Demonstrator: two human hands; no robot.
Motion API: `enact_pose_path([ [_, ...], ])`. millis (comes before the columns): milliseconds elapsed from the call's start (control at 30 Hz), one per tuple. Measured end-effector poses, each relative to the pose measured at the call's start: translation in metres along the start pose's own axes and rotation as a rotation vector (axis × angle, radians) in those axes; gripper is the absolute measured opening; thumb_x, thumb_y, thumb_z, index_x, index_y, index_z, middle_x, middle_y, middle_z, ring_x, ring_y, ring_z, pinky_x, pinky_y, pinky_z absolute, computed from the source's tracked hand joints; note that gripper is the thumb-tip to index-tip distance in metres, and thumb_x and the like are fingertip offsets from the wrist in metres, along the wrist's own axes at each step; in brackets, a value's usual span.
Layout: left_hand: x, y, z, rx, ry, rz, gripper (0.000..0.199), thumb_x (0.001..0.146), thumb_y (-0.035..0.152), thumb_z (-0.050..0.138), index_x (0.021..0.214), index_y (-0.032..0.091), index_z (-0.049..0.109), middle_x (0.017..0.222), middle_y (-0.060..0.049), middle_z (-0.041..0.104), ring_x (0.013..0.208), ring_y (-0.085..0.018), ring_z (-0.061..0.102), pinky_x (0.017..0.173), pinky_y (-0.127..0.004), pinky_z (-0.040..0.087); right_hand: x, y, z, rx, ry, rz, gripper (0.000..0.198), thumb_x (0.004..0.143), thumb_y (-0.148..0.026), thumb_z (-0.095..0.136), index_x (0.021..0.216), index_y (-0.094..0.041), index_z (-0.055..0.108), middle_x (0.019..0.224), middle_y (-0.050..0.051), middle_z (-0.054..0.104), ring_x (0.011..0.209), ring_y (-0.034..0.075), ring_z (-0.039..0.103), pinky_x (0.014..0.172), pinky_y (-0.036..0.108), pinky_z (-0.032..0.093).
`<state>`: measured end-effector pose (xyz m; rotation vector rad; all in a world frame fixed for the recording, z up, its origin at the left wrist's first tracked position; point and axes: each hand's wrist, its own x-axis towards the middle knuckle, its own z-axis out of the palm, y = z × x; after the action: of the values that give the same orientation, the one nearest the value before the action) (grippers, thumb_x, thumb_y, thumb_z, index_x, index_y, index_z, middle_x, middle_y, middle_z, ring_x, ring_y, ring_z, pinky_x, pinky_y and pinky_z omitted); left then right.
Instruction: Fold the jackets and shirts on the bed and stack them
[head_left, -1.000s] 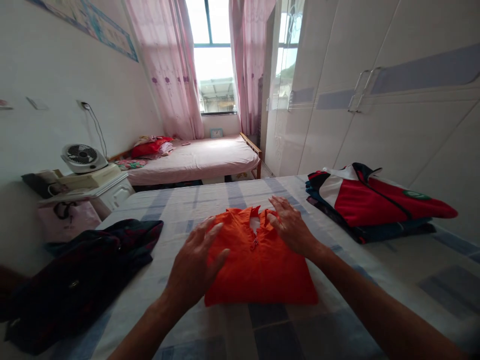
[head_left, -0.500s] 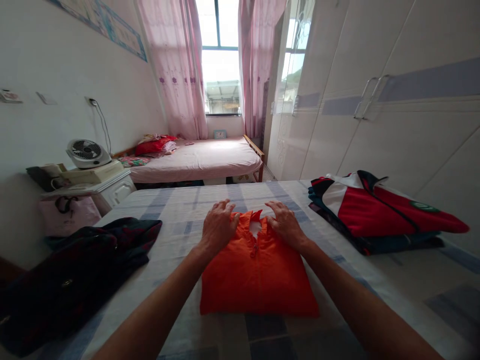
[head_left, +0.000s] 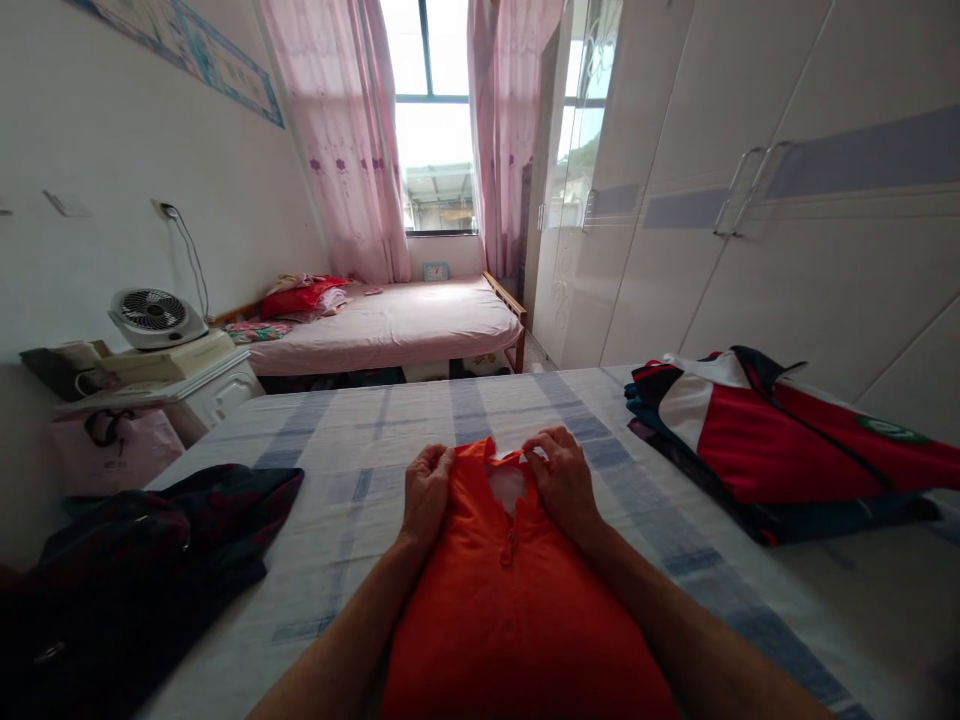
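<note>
An orange zip-up jacket [head_left: 517, 620], folded into a block with its collar away from me, is in the middle in front of me. My left hand [head_left: 427, 492] is closed on its far left shoulder edge, thumb on top. My right hand [head_left: 564, 480] pinches the collar on the right side. Between the hands the white lining shows in the neck opening, with a zip pull just below it. The jacket's near end runs out of view at the bottom.
On the right of the striped bed sheet [head_left: 360, 540] lies a stack of folded clothes topped by a red, white and black jacket [head_left: 780, 440]. Dark clothing [head_left: 165, 550] is heaped at the left. Beyond are a second bed [head_left: 390, 320], a fan [head_left: 159, 315] and a wardrobe [head_left: 690, 280].
My hands have gone from resting loosely on the jacket's collar end to gripping it at the shoulder and collar. The jacket looks nearer and larger, and the view has shifted slightly.
</note>
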<state>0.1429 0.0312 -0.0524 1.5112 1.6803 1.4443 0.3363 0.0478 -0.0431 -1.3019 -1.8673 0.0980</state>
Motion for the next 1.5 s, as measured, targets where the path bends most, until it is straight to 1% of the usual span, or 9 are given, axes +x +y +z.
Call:
enact_pose_path([
  [133, 0.002, -0.003, -0.001, -0.027, 0.064, 0.023, 0.029, 0.085, 0.041, 0.042, 0.08, 0.016, 0.056, 0.072, -0.001, 0.057, 0.067, -0.014, 0.055, 0.066, -0.026, 0.047, -0.001, -0.003, -0.001, 0.021, 0.021, -0.014, 0.012, 0.084, -0.02, 0.048, 0.082, -0.022, 0.06, 0.089, 0.004, 0.055, 0.091, 0.02, 0.052, 0.085, 0.033, 0.04],
  [267, -0.002, 0.012, -0.005, 0.044, 0.146, 0.146, 0.021, 0.084, 0.033, 0.047, 0.093, 0.018, 0.058, 0.095, -0.006, 0.058, 0.094, -0.02, 0.055, 0.088, -0.034, 0.043, -0.003, -0.007, -0.005, 0.051, -0.048, -0.068, 0.015, 0.082, -0.016, 0.048, 0.084, -0.023, 0.06, 0.094, 0.004, 0.055, 0.085, 0.017, 0.054, 0.08, 0.03, 0.043],
  [433, -0.013, 0.042, -0.002, 0.528, 0.005, 0.432, 0.022, 0.077, 0.04, 0.06, 0.088, 0.021, 0.061, 0.094, -0.008, 0.06, 0.093, -0.026, 0.052, 0.085, -0.04, 0.041, -0.004, -0.012, -0.009, 0.062, -0.098, -0.133, 0.015, 0.086, -0.02, 0.046, 0.085, -0.023, 0.062, 0.094, 0.004, 0.058, 0.082, 0.016, 0.055, 0.077, 0.028, 0.044],
  [567, -0.013, 0.039, 0.001, 0.476, -0.012, 0.301, 0.013, 0.08, 0.025, 0.05, 0.07, 0.021, 0.056, 0.08, -0.005, 0.059, 0.081, -0.022, 0.053, 0.076, -0.035, 0.041, -0.003, -0.013, -0.008, 0.121, -0.064, -0.039, 0.014, 0.085, -0.022, 0.046, 0.082, -0.022, 0.06, 0.084, 0.003, 0.061, 0.08, 0.016, 0.056, 0.076, 0.028, 0.043],
  [767, -0.006, 0.025, 0.001, 0.196, 0.032, 0.143, 0.013, 0.079, 0.026, 0.048, 0.069, 0.02, 0.053, 0.069, 0.0, 0.057, 0.066, -0.016, 0.053, 0.068, -0.029, 0.043, 0.001, -0.007, -0.007, 0.323, -0.054, 0.169, 0.014, 0.083, -0.022, 0.045, 0.081, -0.02, 0.058, 0.075, 0.0, 0.062, 0.072, 0.014, 0.057, 0.069, 0.025, 0.043],
  [1000, -0.009, 0.028, 0.001, 0.16, 0.06, 0.212, 0.016, 0.081, 0.028, 0.048, 0.069, 0.02, 0.054, 0.073, -0.001, 0.056, 0.073, -0.016, 0.053, 0.073, -0.027, 0.043, -0.001, -0.024, -0.024, 0.233, -0.251, -0.191, 0.021, 0.08, -0.014, 0.049, 0.086, -0.022, 0.066, 0.093, 0.002, 0.065, 0.092, 0.015, 0.058, 0.087, 0.028, 0.042],
  [1267, -0.017, 0.036, 0.003, 0.496, 0.138, 0.459, 0.016, 0.084, 0.026, 0.053, 0.07, 0.02, 0.059, 0.076, -0.002, 0.061, 0.079, -0.019, 0.053, 0.075, -0.032, 0.039, -0.009, -0.039, -0.016, 0.002, -0.472, -0.463, 0.032, 0.087, -0.016, 0.044, 0.113, -0.02, 0.062, 0.122, 0.005, 0.061, 0.117, 0.017, 0.05, 0.104, 0.034, 0.031],
  [1400, -0.019, 0.035, 0.004, 0.558, 0.097, 0.513, 0.018, 0.085, 0.026, 0.052, 0.07, 0.02, 0.059, 0.075, -0.003, 0.061, 0.078, -0.019, 0.053, 0.074, -0.031, 0.039, -0.008, -0.034, -0.01, -0.053, -0.503, -0.516, 0.029, 0.09, -0.019, 0.043, 0.11, -0.018, 0.063, 0.122, 0.008, 0.061, 0.12, 0.018, 0.048, 0.103, 0.035, 0.032],
  [1500, -0.019, 0.033, 0.004, 0.512, 0.124, 0.452, 0.02, 0.086, 0.031, 0.051, 0.072, 0.02, 0.06, 0.074, -0.002, 0.061, 0.076, -0.018, 0.055, 0.072, -0.029, 0.04, -0.007, -0.036, -0.015, -0.074, -0.437, -0.426, 0.025, 0.09, -0.022, 0.044, 0.1, -0.019, 0.066, 0.108, 0.007, 0.067, 0.109, 0.019, 0.053, 0.098, 0.036, 0.033],
])
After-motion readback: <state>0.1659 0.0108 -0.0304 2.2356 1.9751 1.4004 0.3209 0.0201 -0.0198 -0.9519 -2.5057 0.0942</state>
